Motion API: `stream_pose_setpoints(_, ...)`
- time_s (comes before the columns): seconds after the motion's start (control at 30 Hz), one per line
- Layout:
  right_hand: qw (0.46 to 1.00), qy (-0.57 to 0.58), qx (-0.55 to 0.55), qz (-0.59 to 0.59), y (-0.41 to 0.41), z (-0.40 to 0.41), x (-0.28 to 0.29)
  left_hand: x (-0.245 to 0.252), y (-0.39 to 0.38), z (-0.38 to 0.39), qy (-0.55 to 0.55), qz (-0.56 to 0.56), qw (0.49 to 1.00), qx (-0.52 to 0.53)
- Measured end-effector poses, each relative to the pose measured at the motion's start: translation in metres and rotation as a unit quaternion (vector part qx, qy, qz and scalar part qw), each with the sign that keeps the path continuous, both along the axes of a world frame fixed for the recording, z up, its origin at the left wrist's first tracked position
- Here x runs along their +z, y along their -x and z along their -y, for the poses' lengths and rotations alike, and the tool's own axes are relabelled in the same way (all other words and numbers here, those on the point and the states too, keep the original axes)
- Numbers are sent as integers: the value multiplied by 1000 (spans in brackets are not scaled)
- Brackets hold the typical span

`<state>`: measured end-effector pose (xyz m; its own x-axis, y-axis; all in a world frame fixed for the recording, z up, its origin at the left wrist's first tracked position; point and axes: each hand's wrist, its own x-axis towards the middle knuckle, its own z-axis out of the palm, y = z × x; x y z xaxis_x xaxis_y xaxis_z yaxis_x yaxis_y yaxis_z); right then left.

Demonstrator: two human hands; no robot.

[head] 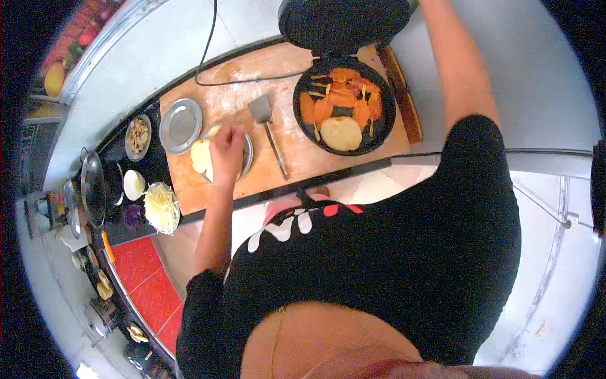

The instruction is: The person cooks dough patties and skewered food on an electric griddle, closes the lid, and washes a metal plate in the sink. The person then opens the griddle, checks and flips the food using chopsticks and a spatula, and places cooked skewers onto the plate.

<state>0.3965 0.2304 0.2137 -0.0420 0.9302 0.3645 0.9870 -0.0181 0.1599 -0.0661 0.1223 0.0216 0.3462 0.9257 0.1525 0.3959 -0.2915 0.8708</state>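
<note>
My left hand [228, 150] is over a metal plate [249, 158] of round flatbreads [201, 156], its fingers bent; whether they grip a bread is hidden. My right arm reaches up past the raised lid [345, 23] of a round electric griddle [344, 106], and that hand is beyond the top edge of the picture. On the griddle's black lower pan lie several orange-coated pieces on wooden sticks [362, 111], with one flatbread [341, 133] at the near side. A metal spatula [269, 128] rests on the wooden board between plate and griddle.
An empty metal plate [181, 126] sits on the floured wooden board [232, 90], crossed by the griddle's black cable [246, 81]. To the left on the dark counter are a bowl of chopped pieces [138, 137], a white bowl [134, 184], shredded food [161, 207] and a glass lid [93, 189].
</note>
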Motion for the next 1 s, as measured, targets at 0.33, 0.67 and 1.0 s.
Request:
stream_pose_setpoints(0.33, 996, 61, 24, -54, 140, 281, -76, 22, -29, -16, 2, 72, 997, 7)
stream_pose_setpoints(0.67, 990, 72, -71, -102, 195, 338, -199, 2, -51, 20, -33, -2, 996, -88)
stream_pose_setpoints(1.0, 983, 127, -60, -119, 235, 310, -163, -33, 5, 26, 60, 7, 995, -80)
